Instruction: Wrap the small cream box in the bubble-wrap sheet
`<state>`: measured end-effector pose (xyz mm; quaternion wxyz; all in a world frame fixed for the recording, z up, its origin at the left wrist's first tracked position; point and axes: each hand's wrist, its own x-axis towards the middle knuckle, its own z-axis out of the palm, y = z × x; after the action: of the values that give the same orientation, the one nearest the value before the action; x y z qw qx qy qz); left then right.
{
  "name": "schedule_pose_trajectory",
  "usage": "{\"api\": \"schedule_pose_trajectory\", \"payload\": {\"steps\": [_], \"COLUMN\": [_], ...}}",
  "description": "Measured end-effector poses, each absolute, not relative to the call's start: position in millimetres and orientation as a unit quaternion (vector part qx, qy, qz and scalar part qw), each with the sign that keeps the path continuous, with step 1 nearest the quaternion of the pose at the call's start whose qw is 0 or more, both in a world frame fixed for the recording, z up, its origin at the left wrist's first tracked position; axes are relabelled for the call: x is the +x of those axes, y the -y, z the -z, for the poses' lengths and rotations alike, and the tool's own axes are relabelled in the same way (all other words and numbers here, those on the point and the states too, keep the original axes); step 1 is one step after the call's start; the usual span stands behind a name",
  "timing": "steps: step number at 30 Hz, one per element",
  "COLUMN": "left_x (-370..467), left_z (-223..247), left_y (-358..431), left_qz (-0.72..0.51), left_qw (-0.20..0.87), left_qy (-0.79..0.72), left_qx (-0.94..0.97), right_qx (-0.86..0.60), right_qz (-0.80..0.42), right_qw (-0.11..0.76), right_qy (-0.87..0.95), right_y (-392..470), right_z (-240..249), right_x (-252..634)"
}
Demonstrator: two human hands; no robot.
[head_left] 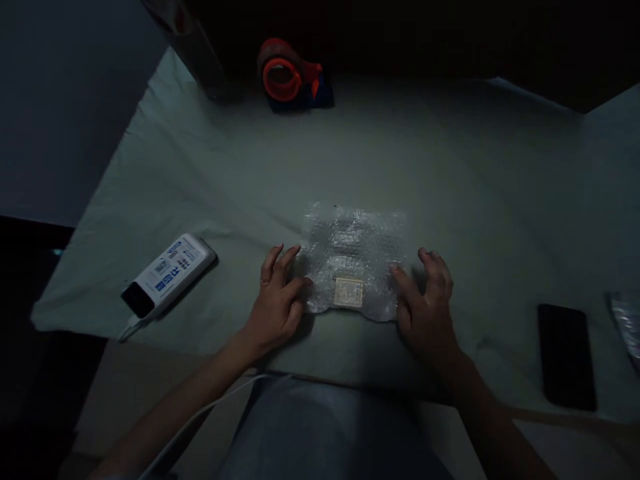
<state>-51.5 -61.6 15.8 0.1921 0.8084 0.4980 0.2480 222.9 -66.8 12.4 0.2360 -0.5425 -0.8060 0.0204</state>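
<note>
A sheet of clear bubble wrap lies flat on the cloth-covered table in front of me. On its near edge, about the middle, rests a small pale rectangular piece with a light border; its kind is too dim to make out. My left hand is at the wrap's left edge, fingers spread, with a fingertip touching the plastic. At the right edge, my right hand has its fingers apart, the index fingertip on the wrap. Neither hand grips anything.
A red and blue tape dispenser stands at the back. To the left lies a white power bank with a cable. A black phone and a shiny silvery packet lie at right. A large dark box borders the far side.
</note>
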Motion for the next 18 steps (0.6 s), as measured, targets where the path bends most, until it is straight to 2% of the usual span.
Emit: {"api": "schedule_pose_trajectory", "payload": {"steps": [4,7,9,13,18], "left_x": [-54,-51,-48,-46,-43], "left_z": [-30,-32,-31,-24,-19], "left_y": [60,63,68,79,86], "left_qz": [-0.308,-0.275,-0.232,-0.167,-0.164], "left_qw": [0.282,0.321,0.318,0.299,0.267], "left_qy": [-0.390,-0.308,-0.285,-0.282,-0.282], "left_qx": [0.821,0.852,0.874,0.896,0.907], "right_qx": [-0.456,-0.401,-0.383,-0.444,-0.470], "right_qz": [-0.052,-0.100,-0.153,-0.232,-0.210], "right_qw": [0.232,0.185,0.164,0.179,0.142], "right_qy": [0.857,0.892,0.896,0.847,0.845], "right_y": [71,77,82,91,91], "right_z": [-21,-24,-26,-29,-30], "right_x": [234,240,243,247,238]}}
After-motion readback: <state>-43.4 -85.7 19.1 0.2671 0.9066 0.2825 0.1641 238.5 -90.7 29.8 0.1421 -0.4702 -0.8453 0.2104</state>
